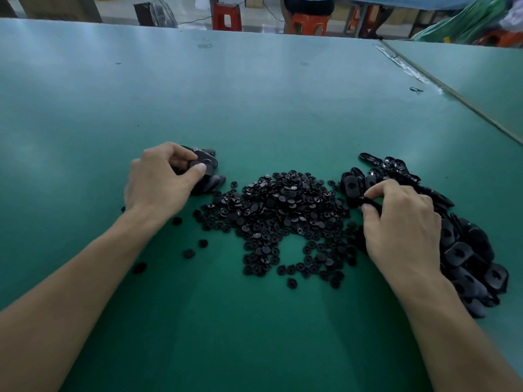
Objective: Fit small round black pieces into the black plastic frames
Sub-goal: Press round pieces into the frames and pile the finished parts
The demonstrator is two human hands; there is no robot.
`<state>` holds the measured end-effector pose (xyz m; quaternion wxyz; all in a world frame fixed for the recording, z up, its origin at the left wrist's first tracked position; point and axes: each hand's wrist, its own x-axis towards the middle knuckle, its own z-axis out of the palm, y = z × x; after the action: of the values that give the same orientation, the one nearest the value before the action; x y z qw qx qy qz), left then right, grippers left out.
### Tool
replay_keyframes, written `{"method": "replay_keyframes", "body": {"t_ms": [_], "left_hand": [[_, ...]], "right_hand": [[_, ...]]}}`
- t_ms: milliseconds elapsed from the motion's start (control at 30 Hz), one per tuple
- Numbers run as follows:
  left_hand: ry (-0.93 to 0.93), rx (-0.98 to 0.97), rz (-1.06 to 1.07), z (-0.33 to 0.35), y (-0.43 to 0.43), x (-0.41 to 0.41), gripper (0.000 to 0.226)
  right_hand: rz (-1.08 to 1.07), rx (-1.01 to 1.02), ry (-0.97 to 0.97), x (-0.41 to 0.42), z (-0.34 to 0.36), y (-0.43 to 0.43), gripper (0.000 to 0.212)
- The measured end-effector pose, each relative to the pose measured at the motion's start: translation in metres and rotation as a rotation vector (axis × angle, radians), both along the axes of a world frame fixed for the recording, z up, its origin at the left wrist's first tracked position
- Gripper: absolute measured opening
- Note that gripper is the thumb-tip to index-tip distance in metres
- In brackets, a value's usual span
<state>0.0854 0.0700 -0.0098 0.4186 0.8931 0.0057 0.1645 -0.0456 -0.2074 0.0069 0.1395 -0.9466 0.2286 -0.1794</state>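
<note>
Left of the heap of round pieces [283,219], the left grip [158,182] is clamped on a stacked frame [203,162] atop a small stack [210,183]. Right of the heap, the right grip [402,224] pinches a fresh frame [372,203] off the frame pile [464,250]. It should be lifted clear, hole upward, before a piece is seated.

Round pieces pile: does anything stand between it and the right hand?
Nothing visible does. The right hand pinches a frame at the frame pile's edge; the round pieces lie directly beside it, uncovered.
</note>
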Motion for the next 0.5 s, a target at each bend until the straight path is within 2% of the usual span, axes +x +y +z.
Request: {"method": "replay_keyframes", "body": {"t_ms": [167, 300, 400, 500], "left_hand": [[-0.078, 0.117, -0.001, -0.001, -0.004, -0.003, 0.019], [-0.156, 0.081, -0.126, 0.01, -0.024, -0.02, 0.008], [-0.103, -0.104, -0.33, 0.019, -0.048, -0.043, 0.009], [0.09, -0.353, -0.53, 0.018, -0.068, -0.068, 0.012]], "right_hand": [[0.082, 0.019, -0.159, 0.001, -0.002, -0.002, 0.011], [0.292, 0.264, -0.327, 0.001, -0.001, 0.009, 0.018], [0.439, 0.511, -0.339, 0.001, -0.004, 0.021, 0.023], [0.571, 0.76, -0.346, 0.002, -0.004, 0.033, 0.024]]}}
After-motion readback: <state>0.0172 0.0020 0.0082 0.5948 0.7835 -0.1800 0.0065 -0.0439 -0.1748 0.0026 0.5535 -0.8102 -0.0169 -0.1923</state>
